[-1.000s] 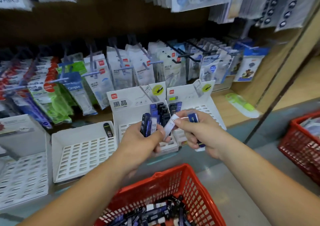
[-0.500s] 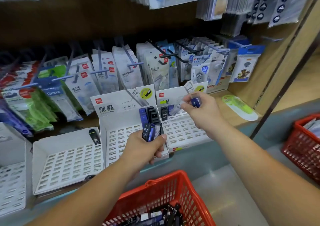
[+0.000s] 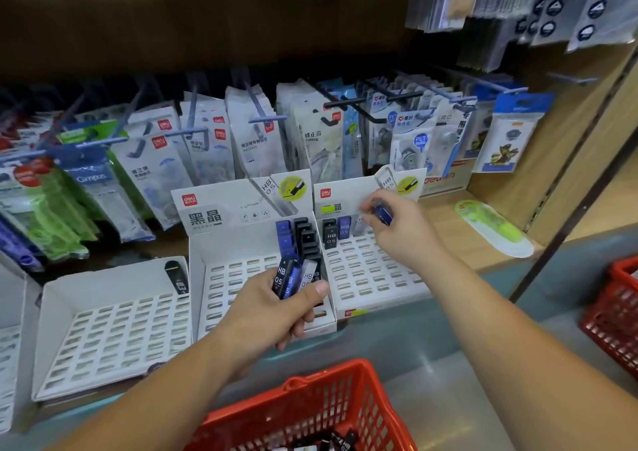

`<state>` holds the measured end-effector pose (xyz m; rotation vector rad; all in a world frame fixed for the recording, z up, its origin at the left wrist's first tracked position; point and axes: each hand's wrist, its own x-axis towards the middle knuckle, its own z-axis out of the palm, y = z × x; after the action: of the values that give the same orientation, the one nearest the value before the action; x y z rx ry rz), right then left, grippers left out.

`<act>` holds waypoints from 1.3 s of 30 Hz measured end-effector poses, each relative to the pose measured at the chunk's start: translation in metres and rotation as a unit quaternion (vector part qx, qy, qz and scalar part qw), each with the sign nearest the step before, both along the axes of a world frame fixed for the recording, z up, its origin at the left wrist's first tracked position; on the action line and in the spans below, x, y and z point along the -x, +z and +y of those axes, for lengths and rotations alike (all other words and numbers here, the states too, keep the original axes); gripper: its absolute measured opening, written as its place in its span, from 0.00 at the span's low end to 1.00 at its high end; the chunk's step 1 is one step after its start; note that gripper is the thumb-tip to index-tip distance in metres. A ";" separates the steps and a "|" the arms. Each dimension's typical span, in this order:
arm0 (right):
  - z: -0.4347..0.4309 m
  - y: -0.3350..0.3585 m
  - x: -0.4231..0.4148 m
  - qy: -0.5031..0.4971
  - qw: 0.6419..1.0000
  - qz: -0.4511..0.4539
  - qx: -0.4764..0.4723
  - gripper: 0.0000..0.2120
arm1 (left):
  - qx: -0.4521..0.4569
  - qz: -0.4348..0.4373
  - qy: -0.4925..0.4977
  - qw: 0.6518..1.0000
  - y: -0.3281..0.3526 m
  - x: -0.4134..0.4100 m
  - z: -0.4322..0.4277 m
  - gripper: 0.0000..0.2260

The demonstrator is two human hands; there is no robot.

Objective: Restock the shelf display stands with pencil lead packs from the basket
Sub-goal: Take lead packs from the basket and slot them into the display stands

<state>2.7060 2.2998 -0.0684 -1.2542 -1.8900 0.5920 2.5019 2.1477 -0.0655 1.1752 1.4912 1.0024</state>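
Note:
My left hand grips a bunch of pencil lead packs, black, blue and clear, over the middle white display stand. That stand holds blue and black packs in its back right corner. My right hand pinches a blue pack and a clear one at the back row of the right display stand, beside a black pack and a blue pack standing there. The red basket sits below my arms with several packs inside.
A third white stand at the left holds one black pack. Hanging stationery bags on blue hooks fill the shelf behind. A green and white package lies on the shelf at right. A second red basket is at the right edge.
My right hand drew a clear pack from the bunch in my left hand and carried it, with a blue pack, up and right to the right stand's back row. My left hand stayed low.

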 end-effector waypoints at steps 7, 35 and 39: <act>-0.001 -0.001 0.006 -0.048 0.993 -0.100 -0.048 0.11 | 0.010 -0.054 0.022 0.998 0.006 0.006 -0.005 0.16; -0.049 0.062 0.013 0.107 0.934 0.215 0.265 0.06 | 0.033 -0.102 0.075 0.991 0.039 -0.007 -0.019 0.13; -0.022 0.035 -0.003 -0.007 0.991 0.110 0.073 0.05 | 0.082 -0.145 0.051 0.985 0.026 -0.006 -0.012 0.10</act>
<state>2.7087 2.2780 -0.0337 -1.2373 -1.6780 0.8395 2.5076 2.1355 -0.0392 0.8035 1.3812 1.0488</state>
